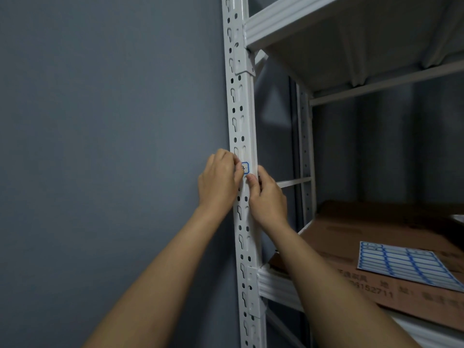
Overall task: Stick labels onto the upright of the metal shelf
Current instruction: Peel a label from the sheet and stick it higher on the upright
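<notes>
**Fingers either side of a label on the upright**

Fingers: the left hand point(219, 180) curls its fingertips point(234, 164) onto the label's left end, covering that part; whether they pinch it or only press it flat cannot be told. The right hand point(267, 197) has thumb and fingers bent at the lower right corner, touching the post just beneath the label.

Label point(245, 168): white, blue-bordered, with a dark handwritten mark; it lies on the front face of the upright point(241, 116), between the two hands, long axis across the post, right end exposed.

Upright: white slotted steel, vertical, running the full height of view.

Relation: the free end lies rightward of the left fingertips and just above the right thumb, so the right hand looks nearer for smoothing it down.

Sheet point(406, 266): remaining labels, flat on cardboard point(351, 229), lower right, well apart.
</notes>
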A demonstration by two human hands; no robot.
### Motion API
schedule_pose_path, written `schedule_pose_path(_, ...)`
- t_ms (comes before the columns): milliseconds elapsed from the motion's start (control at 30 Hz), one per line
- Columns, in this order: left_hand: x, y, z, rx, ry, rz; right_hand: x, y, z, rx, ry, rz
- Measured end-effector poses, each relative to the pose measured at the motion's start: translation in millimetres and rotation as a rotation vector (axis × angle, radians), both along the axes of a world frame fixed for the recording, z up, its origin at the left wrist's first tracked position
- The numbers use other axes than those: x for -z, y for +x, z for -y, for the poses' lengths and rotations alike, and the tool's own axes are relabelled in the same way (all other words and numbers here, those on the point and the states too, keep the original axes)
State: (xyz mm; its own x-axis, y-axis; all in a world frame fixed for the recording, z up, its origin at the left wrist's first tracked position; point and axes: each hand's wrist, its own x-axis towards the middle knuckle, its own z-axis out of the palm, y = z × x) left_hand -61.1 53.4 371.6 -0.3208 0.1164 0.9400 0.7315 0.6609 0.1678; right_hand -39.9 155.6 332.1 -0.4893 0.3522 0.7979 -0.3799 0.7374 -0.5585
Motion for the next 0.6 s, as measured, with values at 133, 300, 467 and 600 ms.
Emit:
schedule_pose_path(133, -2.9, 4.7, 0.5, 0.024, 0.028, -0.017, 0.1, 0.3, 0.1, -0.006, -0.004, 0.006)
schedule_pose_path(300, -22.6, 18.3, -2.3, 0.053, 0.065, -0.104, -0.8, 3.0, 0.4, -0.019, 0.001, 0.001)
schedule_pose_path(467, -11.0, 8.7, 9.8, 0.056, 0.038, -0.047, -1.1, 3.7, 0.8, -0.022, -0.013, 0.009)
schedule_pose_path(600, -2.8, -0.1, 14.6, 0.070, 0.046, -0.009, -1.6, 3.4, 2.1, -0.015, -0.020, 0.008)
